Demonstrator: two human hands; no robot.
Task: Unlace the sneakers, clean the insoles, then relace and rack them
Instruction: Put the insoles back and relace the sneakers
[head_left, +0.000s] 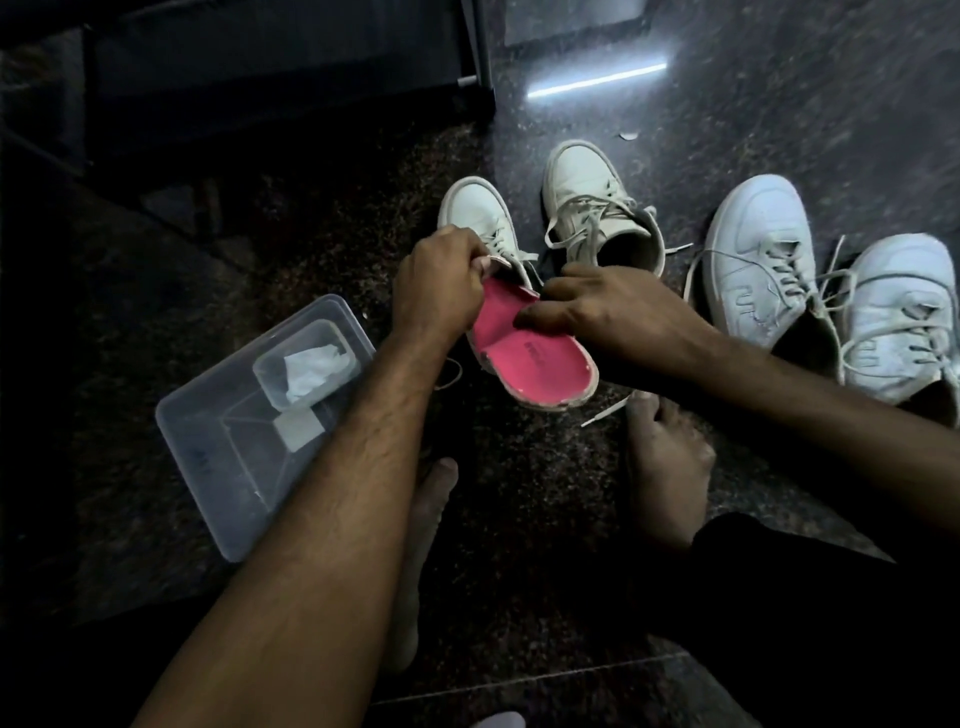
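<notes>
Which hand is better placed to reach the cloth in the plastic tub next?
Probably the left hand: the plastic tub with the cloth lies on its side, while the right hand pins the pink insole.

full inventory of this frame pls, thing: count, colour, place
sneakers: four, white; one held at centre, one behind it, two at right
insole: one, pink, sticking out of the held sneaker
plastic tub: one, clear, floor left
small container: one, clear, in the tub, white wad inside
floor: dark speckled stone
rack: one, black, top left
feet: two, bare, bottom centre
hands: left hand grips the sneaker; right hand pinches the insole
</notes>
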